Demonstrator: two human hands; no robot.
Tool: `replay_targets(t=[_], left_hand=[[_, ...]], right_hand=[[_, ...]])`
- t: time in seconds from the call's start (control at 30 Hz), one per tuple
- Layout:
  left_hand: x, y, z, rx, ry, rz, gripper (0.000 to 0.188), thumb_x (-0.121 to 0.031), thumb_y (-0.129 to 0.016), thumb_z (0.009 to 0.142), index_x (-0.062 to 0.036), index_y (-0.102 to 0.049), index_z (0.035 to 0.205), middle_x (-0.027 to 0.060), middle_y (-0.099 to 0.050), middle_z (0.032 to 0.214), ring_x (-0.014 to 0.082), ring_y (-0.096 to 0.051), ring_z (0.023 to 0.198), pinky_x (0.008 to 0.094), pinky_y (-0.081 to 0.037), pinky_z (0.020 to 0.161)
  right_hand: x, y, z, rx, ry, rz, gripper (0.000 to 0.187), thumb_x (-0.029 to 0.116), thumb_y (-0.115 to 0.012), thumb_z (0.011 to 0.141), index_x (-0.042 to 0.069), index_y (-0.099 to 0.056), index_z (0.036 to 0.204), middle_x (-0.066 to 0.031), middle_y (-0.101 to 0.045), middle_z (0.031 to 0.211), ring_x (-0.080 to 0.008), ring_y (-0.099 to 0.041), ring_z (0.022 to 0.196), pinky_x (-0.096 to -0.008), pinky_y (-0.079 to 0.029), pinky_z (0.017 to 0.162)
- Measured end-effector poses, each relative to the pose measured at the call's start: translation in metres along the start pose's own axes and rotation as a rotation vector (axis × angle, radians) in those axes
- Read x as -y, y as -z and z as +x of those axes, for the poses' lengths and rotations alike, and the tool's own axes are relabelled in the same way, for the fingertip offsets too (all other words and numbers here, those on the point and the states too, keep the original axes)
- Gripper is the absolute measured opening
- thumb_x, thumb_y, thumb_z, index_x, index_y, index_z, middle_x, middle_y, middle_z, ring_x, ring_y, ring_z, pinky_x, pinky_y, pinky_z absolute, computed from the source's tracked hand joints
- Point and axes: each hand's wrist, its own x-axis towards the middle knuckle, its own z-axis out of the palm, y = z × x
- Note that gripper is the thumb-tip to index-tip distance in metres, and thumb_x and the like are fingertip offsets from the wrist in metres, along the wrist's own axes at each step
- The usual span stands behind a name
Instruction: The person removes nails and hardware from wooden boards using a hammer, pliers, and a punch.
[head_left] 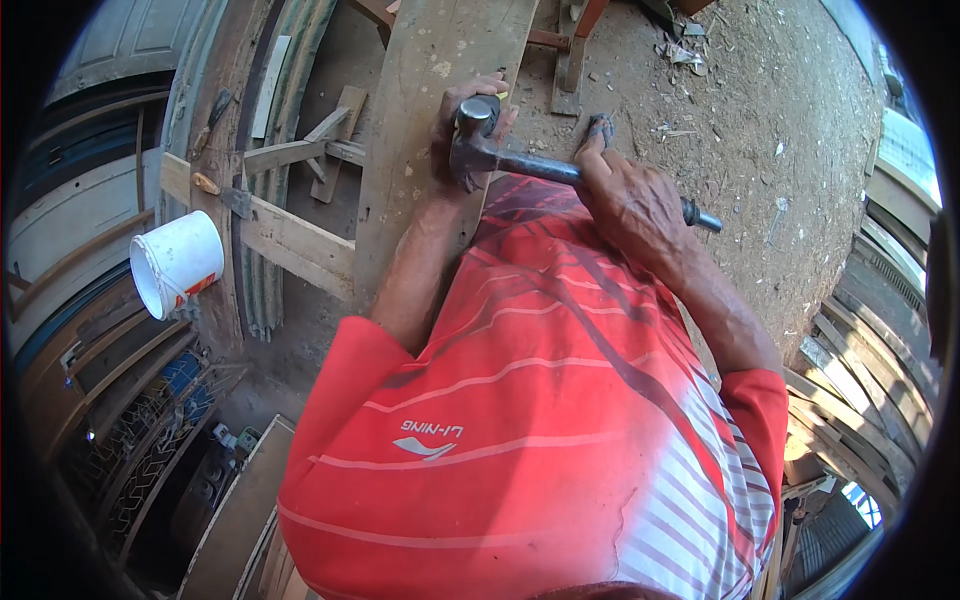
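A hammer (538, 167) with a dark metal head and a long dark handle lies crosswise in front of my chest. My right hand (635, 197) is closed round its handle, whose end sticks out to the right. A small bluish scrap or wrap (600, 129) shows at that hand's fingertips. My left hand (446, 128) rests at the right edge of a long wooden plank (425, 55), its fingers curled. The hammer head covers part of this hand. A small yellow bit shows at its fingers, but what they hold is hidden.
Left of the plank, a white bucket (190, 255) hangs by a wooden rail (300, 245). A scraper (222, 192) with a wooden handle rests on that rail. Wooden legs (572, 65) stand beyond the plank. Stacked boards (850, 400) lie at the right, on a littered dirt floor (760, 150).
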Motion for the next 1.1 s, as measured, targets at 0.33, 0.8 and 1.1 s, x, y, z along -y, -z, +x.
replay_targets(t=[0.33, 0.8, 1.1], left_hand=[[-0.006, -0.004, -0.010, -0.067, 0.000, 0.081, 0.039, 0.003, -0.075, 0.087, -0.0044, -0.054, 0.119, 0.0142, -0.067, 0.119, 0.0291, -0.066, 0.116, 0.0416, -0.052, 0.101], [-0.005, -0.009, -0.016, -0.033, 0.096, 0.125, 0.043, 0.000, -0.079, 0.084, -0.0023, -0.058, 0.122, 0.0141, -0.067, 0.123, 0.0286, -0.064, 0.120, 0.0410, -0.051, 0.105], [-0.007, -0.006, -0.010, -0.066, -0.017, 0.135, 0.043, -0.006, -0.079, 0.086, -0.0028, -0.058, 0.123, 0.0131, -0.066, 0.122, 0.0281, -0.064, 0.119, 0.0397, -0.055, 0.101]], right_hand=[[0.012, 0.021, -0.003, -0.099, 0.344, 0.191, 0.024, 0.016, -0.069, 0.082, 0.006, -0.052, 0.094, -0.0108, -0.054, 0.075, -0.0311, -0.062, 0.066, -0.0416, -0.050, 0.056], [-0.010, -0.006, 0.001, 0.018, -0.001, -0.060, 0.017, 0.017, -0.064, 0.090, 0.006, -0.052, 0.096, -0.0106, -0.056, 0.074, -0.0300, -0.065, 0.067, -0.0430, -0.051, 0.056], [0.010, 0.013, 0.002, -0.116, 0.449, 0.110, 0.016, 0.017, -0.065, 0.090, 0.007, -0.053, 0.092, -0.0127, -0.059, 0.076, -0.0310, -0.066, 0.067, -0.0461, -0.052, 0.059]])
